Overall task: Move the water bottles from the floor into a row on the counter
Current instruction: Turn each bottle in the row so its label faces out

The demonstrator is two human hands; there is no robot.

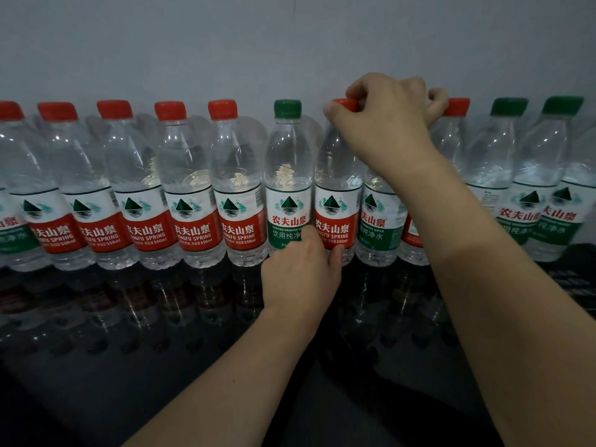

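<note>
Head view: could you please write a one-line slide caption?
Both hands steady a red-label bottle in the counter row: left hand at its base, right hand at its cap.

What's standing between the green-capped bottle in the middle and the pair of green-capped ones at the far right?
In the head view, three bottles: a red-label bottle that both hands hold, the right hand at its cap, the left hand at its base; then a green-label bottle; then a red-capped bottle.

A glossy black counter (96, 366) carries one upright row of water bottles (190, 188) against the wall.
</note>
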